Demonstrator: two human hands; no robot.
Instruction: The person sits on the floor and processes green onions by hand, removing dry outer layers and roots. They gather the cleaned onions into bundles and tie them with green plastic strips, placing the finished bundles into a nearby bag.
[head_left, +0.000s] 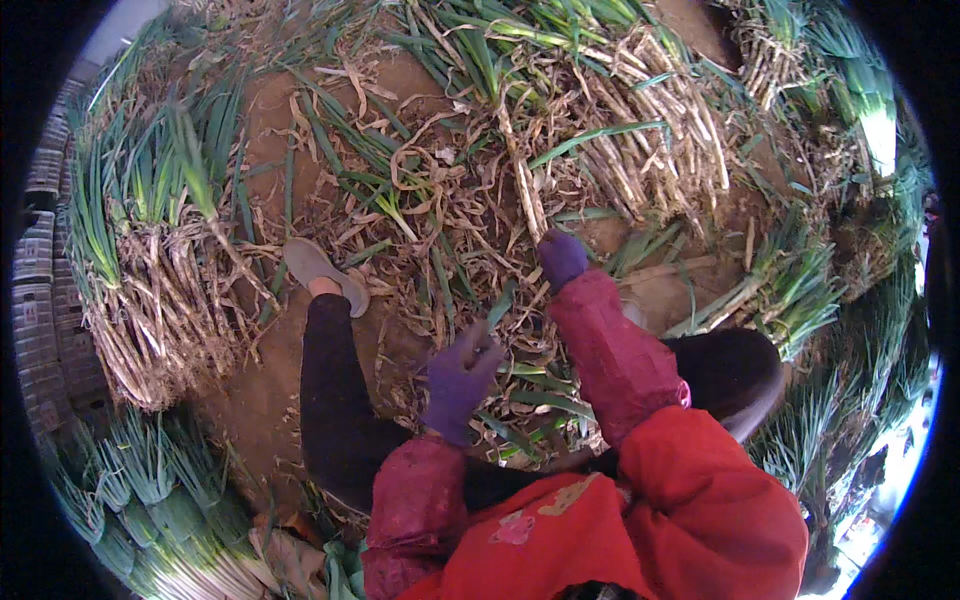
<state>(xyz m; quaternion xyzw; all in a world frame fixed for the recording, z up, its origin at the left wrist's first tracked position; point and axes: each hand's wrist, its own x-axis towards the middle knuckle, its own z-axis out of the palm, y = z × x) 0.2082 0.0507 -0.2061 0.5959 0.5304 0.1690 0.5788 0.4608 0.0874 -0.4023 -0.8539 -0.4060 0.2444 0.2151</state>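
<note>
My right hand (562, 259), in a purple glove, is closed around the root end of a long green onion (523, 169). The stalk points away from me, its dry brownish sheath showing and its green leaves resting against a heap of unpeeled green onions (637, 127). My left hand (463, 375), gloved in purple too, hovers nearer my body with its fingers apart and nothing visible in them. A cut piece of green leaf (501, 304) shows just beyond those fingertips; whether they touch it I cannot tell. Dry husks and leaf scraps (472, 210) cover the ground beneath both hands.
Another heap of unpeeled green onions (165, 300) lies at the left. Cleaned green onions with white stems (202, 562) are bundled at lower left. More leafy onions (802, 300) lie at right. Stacked packs (37, 300) line the left edge. My shoe (319, 270) rests on the soil.
</note>
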